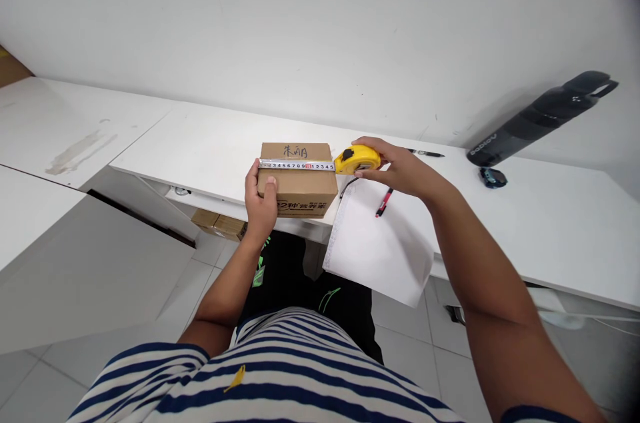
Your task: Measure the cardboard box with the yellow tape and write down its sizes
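A brown cardboard box (300,184) with handwriting on its top sits at the front edge of the white desk. My left hand (262,200) grips the box's left end, thumb on top, with its fingers at the end of the tape blade. The numbered blade (295,166) lies straight across the top of the box from left to right. At the box's right end, my right hand (395,166) is closed around a yellow tape measure (357,158), from which the blade comes out. The fingertips behind the case are partly hidden.
Below my right hand, a white notepad (380,243) overhangs the desk edge, with a red and black pen (384,202) on it. Behind lies a black pen (425,153). To the right are a dark watch-like object (493,176) and a black bottle (540,118).
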